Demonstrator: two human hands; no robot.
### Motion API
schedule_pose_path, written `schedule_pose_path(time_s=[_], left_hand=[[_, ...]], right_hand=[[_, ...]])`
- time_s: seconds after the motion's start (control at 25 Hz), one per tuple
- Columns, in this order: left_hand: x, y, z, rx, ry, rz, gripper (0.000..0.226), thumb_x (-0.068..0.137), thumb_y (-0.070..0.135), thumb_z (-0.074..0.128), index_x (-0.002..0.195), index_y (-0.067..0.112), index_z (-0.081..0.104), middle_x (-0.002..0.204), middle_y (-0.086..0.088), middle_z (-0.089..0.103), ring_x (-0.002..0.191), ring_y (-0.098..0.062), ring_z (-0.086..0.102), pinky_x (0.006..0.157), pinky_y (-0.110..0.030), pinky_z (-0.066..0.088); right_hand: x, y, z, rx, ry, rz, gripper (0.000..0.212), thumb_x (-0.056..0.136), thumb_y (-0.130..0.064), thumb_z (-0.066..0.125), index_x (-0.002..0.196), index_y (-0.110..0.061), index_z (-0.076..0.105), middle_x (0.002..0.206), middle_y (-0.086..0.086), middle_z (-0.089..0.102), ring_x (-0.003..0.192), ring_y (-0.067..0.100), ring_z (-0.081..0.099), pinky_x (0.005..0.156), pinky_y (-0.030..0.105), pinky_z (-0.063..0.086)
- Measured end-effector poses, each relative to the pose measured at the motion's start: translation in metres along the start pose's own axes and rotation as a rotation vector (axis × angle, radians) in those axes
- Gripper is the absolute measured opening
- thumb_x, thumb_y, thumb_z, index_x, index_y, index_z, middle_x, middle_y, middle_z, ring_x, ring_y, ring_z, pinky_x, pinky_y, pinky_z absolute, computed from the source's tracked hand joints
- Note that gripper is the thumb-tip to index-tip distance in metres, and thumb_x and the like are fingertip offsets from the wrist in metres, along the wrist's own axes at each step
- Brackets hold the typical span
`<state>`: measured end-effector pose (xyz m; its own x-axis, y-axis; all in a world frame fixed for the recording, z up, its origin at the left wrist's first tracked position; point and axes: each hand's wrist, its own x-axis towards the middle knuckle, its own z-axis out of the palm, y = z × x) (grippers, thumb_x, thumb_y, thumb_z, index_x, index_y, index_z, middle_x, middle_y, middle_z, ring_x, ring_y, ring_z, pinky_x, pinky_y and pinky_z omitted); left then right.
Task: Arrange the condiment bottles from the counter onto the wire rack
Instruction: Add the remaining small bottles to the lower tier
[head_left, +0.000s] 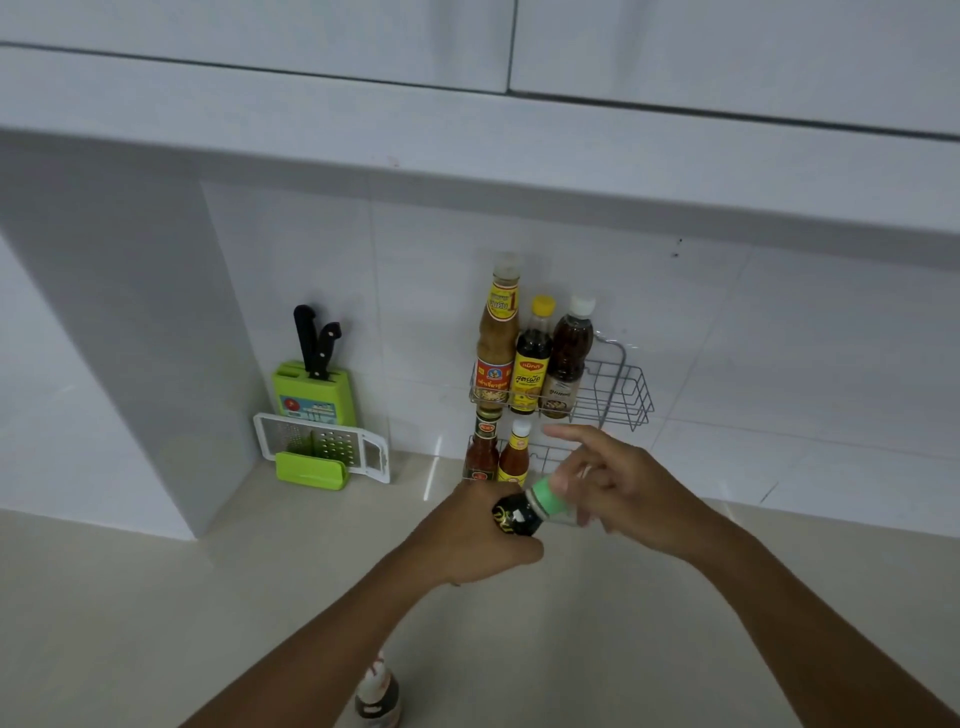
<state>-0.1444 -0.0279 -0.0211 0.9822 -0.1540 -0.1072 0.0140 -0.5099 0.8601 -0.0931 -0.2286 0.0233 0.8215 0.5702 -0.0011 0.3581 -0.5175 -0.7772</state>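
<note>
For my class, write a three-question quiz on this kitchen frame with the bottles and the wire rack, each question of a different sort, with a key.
1. How many bottles stand on the upper shelf of the wire rack?
2. True or false: the left hand holds the dark bottle by its body.
3. Where is the right hand? A) at the green cap B) on the knife block C) flat on the counter

Key: 1. three. 2. true. 3. A.
</note>
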Motion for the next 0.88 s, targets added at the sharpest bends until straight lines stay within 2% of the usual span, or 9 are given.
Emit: schedule_pose_path(time_s=[0.08,0.12,0.2,0.28,0.4,0.44,0.72,0.8,0.88], left_hand=[[0.001,-0.003,-0.010,-0.178,-0.203,-0.016,0.009,0.071,0.008,0.065,0.078,0.006,0.061,0.063,-0.007,0.058,0.052,-0.022,0.053,0.052,-0.030,0.046],[0.002,-0.004,-0.013,-0.223,-0.294,-0.024,0.010,0.071,0.003,0.062,0.081,0.001,0.060,0.065,-0.013,0.056,0.054,-0.026,0.052,0.052,-0.031,0.045],[0.003,-0.006,-0.014,-0.221,-0.393,-0.037,0.014,0.071,0.004,0.062,0.084,0.002,0.060,0.072,-0.017,0.057,0.058,-0.029,0.053,0.053,-0.032,0.046],[0.004,-0.003,-0.008,-0.012,-0.264,-0.003,0.016,0.069,0.019,0.067,0.083,0.013,0.064,0.074,-0.011,0.062,0.063,-0.031,0.060,0.057,-0.036,0.050],[0.001,0.005,0.003,0.711,0.130,0.109,0.036,0.072,0.041,0.064,0.106,0.028,0.062,0.090,-0.001,0.067,0.085,-0.027,0.066,0.071,-0.032,0.049],[0.000,0.006,0.010,0.830,0.230,0.162,0.038,0.076,0.041,0.062,0.111,0.028,0.060,0.095,-0.002,0.069,0.086,-0.029,0.067,0.073,-0.031,0.048],[0.004,-0.002,0.028,1.031,0.402,0.312,0.025,0.064,0.023,0.078,0.084,0.024,0.064,0.064,-0.001,0.068,0.048,-0.022,0.063,0.046,-0.027,0.044],[0.009,-0.003,0.030,1.045,0.401,0.388,0.027,0.059,0.020,0.082,0.080,0.024,0.065,0.061,0.000,0.066,0.045,-0.021,0.061,0.045,-0.026,0.044],[0.012,-0.004,0.025,1.005,0.402,0.383,0.031,0.063,0.026,0.079,0.090,0.025,0.063,0.071,0.002,0.069,0.054,-0.021,0.065,0.049,-0.028,0.047]], right_hand=[[0.001,0.003,0.001,-0.156,-0.001,-0.221,0.031,0.089,-0.049,0.069,0.116,-0.034,0.067,0.088,-0.007,0.068,0.065,0.013,0.063,0.055,0.028,0.051],[0.002,0.005,0.005,-0.276,0.004,-0.273,0.025,0.091,-0.052,0.064,0.102,-0.031,0.067,0.080,-0.008,0.064,0.064,0.013,0.059,0.055,0.032,0.050],[0.004,0.009,0.016,-0.494,0.052,-0.323,0.040,0.097,-0.058,0.043,0.076,-0.027,0.054,0.063,-0.011,0.048,0.056,0.010,0.046,0.051,0.031,0.039],[0.006,0.010,0.030,-0.460,0.087,-0.197,0.045,0.099,-0.053,0.026,0.065,-0.029,0.041,0.056,-0.009,0.040,0.051,0.007,0.040,0.050,0.029,0.032],[0.012,0.011,0.047,-0.215,0.067,0.174,0.043,0.105,-0.036,0.022,0.067,-0.025,0.039,0.065,0.002,0.046,0.059,0.014,0.043,0.057,0.034,0.035],[0.012,0.012,0.047,-0.180,0.021,0.283,0.045,0.107,-0.034,0.020,0.068,-0.023,0.040,0.067,0.004,0.046,0.059,0.016,0.042,0.057,0.032,0.034],[0.010,0.011,0.050,0.311,-0.030,0.613,0.050,0.105,-0.047,0.019,0.068,-0.018,0.036,0.048,-0.007,0.027,0.037,0.009,0.019,0.041,0.020,0.017],[0.010,0.011,0.049,0.379,-0.009,0.655,0.053,0.105,-0.050,0.018,0.068,-0.018,0.036,0.051,-0.005,0.027,0.037,0.009,0.020,0.040,0.020,0.018],[0.011,0.009,0.045,0.401,-0.010,0.641,0.057,0.104,-0.056,0.020,0.066,-0.018,0.038,0.051,-0.005,0.028,0.038,0.009,0.021,0.042,0.021,0.018]])
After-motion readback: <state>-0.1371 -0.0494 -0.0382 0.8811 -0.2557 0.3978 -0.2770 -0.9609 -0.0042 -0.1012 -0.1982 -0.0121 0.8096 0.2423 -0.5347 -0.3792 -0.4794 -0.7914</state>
